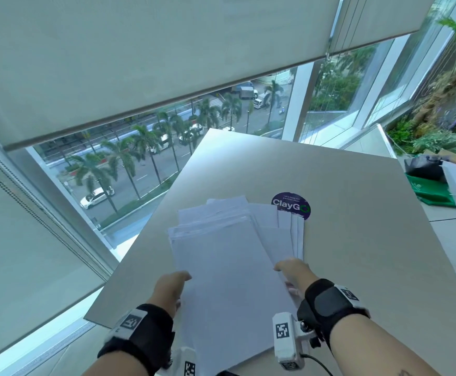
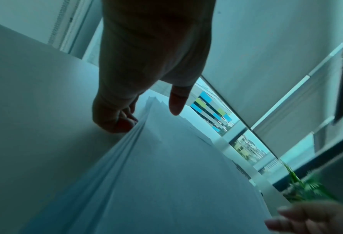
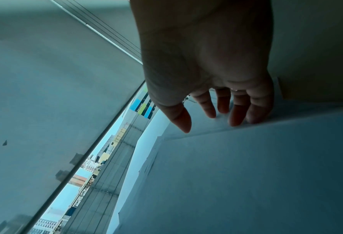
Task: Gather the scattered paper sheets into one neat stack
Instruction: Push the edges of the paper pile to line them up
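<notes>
I square the paper sheets [image 1: 221,256] between my left hand [image 1: 168,290], fingers curled on their edge, and my flat right hand [image 1: 294,272]; next, push the right fan in.

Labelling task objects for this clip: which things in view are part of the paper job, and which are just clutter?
Job:
- sheets, loosely piled, edges still fanned
- left hand at the pile's left edge
- right hand at its right edge
- table under them

Clutter:
- sticker, partly covered by sheets
- green bag
- plants
</notes>
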{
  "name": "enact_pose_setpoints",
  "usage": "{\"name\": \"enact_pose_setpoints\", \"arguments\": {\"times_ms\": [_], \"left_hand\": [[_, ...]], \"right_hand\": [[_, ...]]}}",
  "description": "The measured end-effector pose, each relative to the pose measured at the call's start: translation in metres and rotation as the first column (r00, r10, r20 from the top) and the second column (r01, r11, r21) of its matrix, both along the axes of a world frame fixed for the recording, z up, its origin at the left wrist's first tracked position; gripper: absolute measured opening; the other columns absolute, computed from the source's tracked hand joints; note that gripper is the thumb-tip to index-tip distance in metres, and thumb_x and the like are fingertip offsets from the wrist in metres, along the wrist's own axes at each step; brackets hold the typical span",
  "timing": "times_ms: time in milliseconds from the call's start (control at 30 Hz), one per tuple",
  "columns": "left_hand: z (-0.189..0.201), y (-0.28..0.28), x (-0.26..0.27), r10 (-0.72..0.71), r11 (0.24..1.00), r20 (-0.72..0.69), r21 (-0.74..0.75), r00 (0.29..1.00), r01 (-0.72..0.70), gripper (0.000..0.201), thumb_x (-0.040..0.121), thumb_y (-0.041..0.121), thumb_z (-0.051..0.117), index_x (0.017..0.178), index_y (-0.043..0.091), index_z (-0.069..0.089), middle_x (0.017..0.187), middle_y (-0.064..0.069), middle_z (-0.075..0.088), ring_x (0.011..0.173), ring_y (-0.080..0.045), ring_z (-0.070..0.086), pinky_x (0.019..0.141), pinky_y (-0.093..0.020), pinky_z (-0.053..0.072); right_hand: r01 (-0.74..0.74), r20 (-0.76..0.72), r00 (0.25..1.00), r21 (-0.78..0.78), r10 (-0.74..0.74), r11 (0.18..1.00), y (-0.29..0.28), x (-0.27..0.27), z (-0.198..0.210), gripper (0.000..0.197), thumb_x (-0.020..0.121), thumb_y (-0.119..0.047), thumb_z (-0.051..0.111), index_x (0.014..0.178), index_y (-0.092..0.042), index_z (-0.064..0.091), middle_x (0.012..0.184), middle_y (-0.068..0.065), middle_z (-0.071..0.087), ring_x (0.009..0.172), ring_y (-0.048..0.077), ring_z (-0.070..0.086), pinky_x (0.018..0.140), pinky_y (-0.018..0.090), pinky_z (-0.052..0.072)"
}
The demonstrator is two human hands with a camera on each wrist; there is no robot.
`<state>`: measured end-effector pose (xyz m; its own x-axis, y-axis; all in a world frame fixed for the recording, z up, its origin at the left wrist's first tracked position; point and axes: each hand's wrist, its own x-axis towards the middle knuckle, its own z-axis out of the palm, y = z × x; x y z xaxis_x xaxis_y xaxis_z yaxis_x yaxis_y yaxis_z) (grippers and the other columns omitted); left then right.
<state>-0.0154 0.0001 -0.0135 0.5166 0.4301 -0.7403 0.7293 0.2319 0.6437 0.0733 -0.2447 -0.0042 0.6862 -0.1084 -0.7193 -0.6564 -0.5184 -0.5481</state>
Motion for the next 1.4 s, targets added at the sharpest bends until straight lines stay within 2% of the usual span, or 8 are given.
{"name": "enact_pose_setpoints", "arguments": {"times_ms": [167, 367, 500, 567, 700, 900, 1167, 1400], "left_hand": [[-0.006, -0.003, -0.002, -0.041, 0.999, 0.035, 0.012, 0.999, 0.041, 0.025, 0.078, 0.007, 0.061, 0.100, 0.000, 0.054, 0.105, -0.019, 0.059, 0.092, -0.038, 0.059, 0.079, -0.043, 0.047], [-0.068, 0.015, 0.004, -0.181, 0.966, 0.040, 0.192, 0.983, 0.170, 0.073, 0.037, 0.034, 0.062, 0.109, 0.021, 0.059, 0.118, -0.017, 0.056, 0.105, -0.039, 0.058, 0.090, -0.052, 0.052], [-0.013, -0.008, -0.001, -0.252, 0.893, 0.041, 0.394, 0.967, 0.216, 0.051, 0.058, 0.022, 0.064, 0.107, 0.009, 0.055, 0.111, -0.014, 0.052, 0.091, -0.030, 0.056, 0.076, -0.035, 0.051], [-0.002, -0.016, -0.001, -0.267, 0.919, 0.129, 0.332, 0.955, 0.213, 0.026, 0.074, 0.003, 0.057, 0.099, 0.005, 0.050, 0.095, -0.015, 0.055, 0.075, -0.026, 0.052, 0.064, -0.031, 0.044], [0.012, -0.026, -0.006, -0.305, 0.952, 0.264, 0.101, 0.915, 0.288, 0.034, 0.057, 0.007, 0.054, 0.091, 0.012, 0.053, 0.081, -0.014, 0.064, 0.065, -0.026, 0.061, 0.061, -0.032, 0.053], [0.017, -0.026, -0.009, -0.239, 0.900, 0.496, -0.210, 0.835, 0.382, 0.035, 0.063, 0.003, 0.061, 0.097, 0.008, 0.058, 0.078, -0.012, 0.073, 0.056, -0.021, 0.068, 0.055, -0.031, 0.058], [-0.001, -0.028, 0.002, -0.428, 0.877, 0.092, 0.281, 0.899, 0.389, 0.071, 0.059, 0.014, 0.058, 0.128, 0.000, 0.051, 0.112, -0.018, 0.058, 0.098, -0.033, 0.060, 0.084, -0.036, 0.051], [0.001, -0.021, 0.003, -0.293, 0.911, -0.036, 0.292, 0.955, 0.291, 0.082, 0.060, 0.025, 0.059, 0.137, 0.005, 0.042, 0.139, -0.020, 0.040, 0.124, -0.039, 0.044, 0.101, -0.043, 0.042]], "right_hand": [[-0.066, -0.057, 0.996, -0.014, 0.065, 0.998, 0.003, -0.008, 0.004, 0.017, 0.088, -0.013, 0.056, 0.080, -0.006, 0.043, 0.061, 0.006, 0.035, 0.051, 0.017, 0.033, 0.048, 0.024, 0.025], [-0.166, -0.017, 0.986, -0.002, 0.166, 0.986, 0.002, -0.011, -0.004, 0.022, 0.088, -0.018, 0.060, 0.100, -0.001, 0.055, 0.100, 0.014, 0.058, 0.082, 0.023, 0.052, 0.073, 0.030, 0.045], [-0.037, -0.010, 0.999, 0.070, 0.038, 0.997, 0.000, -0.011, 0.000, 0.027, 0.085, -0.016, 0.062, 0.108, -0.005, 0.051, 0.105, 0.011, 0.053, 0.103, 0.029, 0.053, 0.086, 0.036, 0.047], [-0.019, -0.021, 1.000, 0.073, 0.021, 0.997, -0.002, -0.011, 0.001, 0.029, 0.084, -0.015, 0.061, 0.108, -0.003, 0.050, 0.096, 0.009, 0.051, 0.098, 0.028, 0.051, 0.086, 0.036, 0.046], [-0.037, -0.020, 0.999, 0.033, 0.038, 0.999, -0.006, -0.019, 0.002, 0.071, 0.089, -0.019, 0.058, 0.145, 0.002, 0.022, 0.148, 0.018, 0.033, 0.136, 0.032, 0.035, 0.108, 0.039, 0.032], [0.128, 0.099, 0.987, 0.010, -0.128, 0.992, -0.030, -0.024, -0.002, 0.066, 0.087, -0.029, 0.059, 0.140, 0.000, 0.032, 0.143, 0.017, 0.038, 0.127, 0.033, 0.042, 0.098, 0.036, 0.038], [0.092, 0.097, 0.991, -0.011, -0.090, 0.996, -0.034, -0.036, -0.005, 0.042, 0.088, 0.001, 0.048, 0.129, 0.010, 0.044, 0.115, 0.024, 0.058, 0.088, 0.028, 0.049, 0.077, 0.033, 0.039], [0.118, 0.073, 0.990, -0.002, -0.118, 0.993, -0.033, -0.035, -0.005, 0.042, 0.088, -0.006, 0.053, 0.128, 0.006, 0.047, 0.101, 0.011, 0.046, 0.091, 0.025, 0.044, 0.081, 0.037, 0.043]]}}
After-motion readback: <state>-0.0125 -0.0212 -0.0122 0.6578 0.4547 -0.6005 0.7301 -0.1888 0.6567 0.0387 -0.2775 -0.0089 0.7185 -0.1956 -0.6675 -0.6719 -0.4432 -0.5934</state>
